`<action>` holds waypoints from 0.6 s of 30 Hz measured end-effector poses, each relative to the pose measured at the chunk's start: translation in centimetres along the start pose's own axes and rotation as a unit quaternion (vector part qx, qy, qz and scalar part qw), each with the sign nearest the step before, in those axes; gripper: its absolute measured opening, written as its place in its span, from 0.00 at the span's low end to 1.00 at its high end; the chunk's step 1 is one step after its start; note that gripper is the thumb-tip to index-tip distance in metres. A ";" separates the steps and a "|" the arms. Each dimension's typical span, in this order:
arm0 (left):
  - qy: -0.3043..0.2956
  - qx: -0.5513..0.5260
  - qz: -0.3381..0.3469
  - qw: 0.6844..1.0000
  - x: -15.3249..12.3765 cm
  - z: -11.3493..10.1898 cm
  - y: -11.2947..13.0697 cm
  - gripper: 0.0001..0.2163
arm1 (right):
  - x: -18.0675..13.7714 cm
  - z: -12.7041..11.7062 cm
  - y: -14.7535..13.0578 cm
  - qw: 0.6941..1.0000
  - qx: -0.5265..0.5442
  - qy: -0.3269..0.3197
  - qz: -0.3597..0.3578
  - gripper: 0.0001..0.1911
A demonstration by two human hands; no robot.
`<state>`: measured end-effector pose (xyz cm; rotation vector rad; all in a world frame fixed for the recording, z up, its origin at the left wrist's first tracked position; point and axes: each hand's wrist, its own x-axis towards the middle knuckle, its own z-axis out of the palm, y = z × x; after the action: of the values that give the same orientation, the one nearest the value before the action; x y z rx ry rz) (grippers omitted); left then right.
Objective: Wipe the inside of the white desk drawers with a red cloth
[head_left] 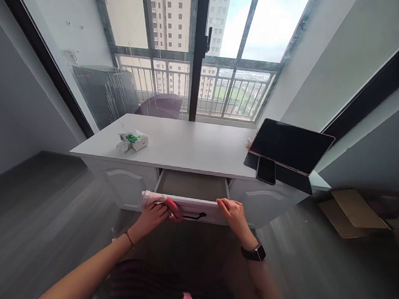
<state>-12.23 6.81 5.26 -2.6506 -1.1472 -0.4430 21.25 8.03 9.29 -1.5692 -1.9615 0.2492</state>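
Observation:
A drawer (193, 184) in the white desk (186, 143) is pulled out, and its bare grey-brown bottom shows. My left hand (154, 216) is closed on a pink and red cloth (174, 209), which lies over the left part of the drawer's white front panel (201, 206). With its fingers over the panel's top edge, my right hand (233, 214) grips the right end of that panel. A dark curved handle (195, 216) sits on the panel between my hands. The fingertips of my left hand are partly hidden by the cloth.
A tissue pack (134, 140) lies on the desk's left side. At the right, a tablet (291, 146) stands on a dark cover, with a phone (266, 170) in front. An open cardboard box (353, 213) is on the floor at right. Windows (236, 92) rise behind the desk.

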 end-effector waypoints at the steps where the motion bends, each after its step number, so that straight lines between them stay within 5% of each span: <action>1: 0.001 0.010 0.013 1.000 1.3 0.0 1.0 0.10 | 0.0 0.0 0.0 1.000 0.000 0.002 -0.001 0.30; 7: 0.046 0.002 0.160 0.986 9.7 1.1 7.7 0.05 | -0.1 0.0 -0.3 1.000 -0.006 -0.011 -0.003 0.27; 10: 0.055 0.006 0.205 0.977 11.7 1.5 9.6 0.04 | -0.2 0.0 -0.4 1.000 -0.018 -0.009 0.001 0.26; 14: 0.046 0.009 0.178 0.983 10.5 1.4 8.6 0.04 | -0.2 0.1 -0.2 1.000 -0.003 -0.012 0.002 0.23; 18: 0.046 0.021 0.139 0.989 6.6 0.8 4.6 0.06 | -0.2 0.4 0.0 1.000 0.004 -0.001 0.003 0.20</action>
<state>-4.36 8.42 6.47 -2.6667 -0.7367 -0.4748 21.04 7.89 8.88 -1.5701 -1.9553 0.2599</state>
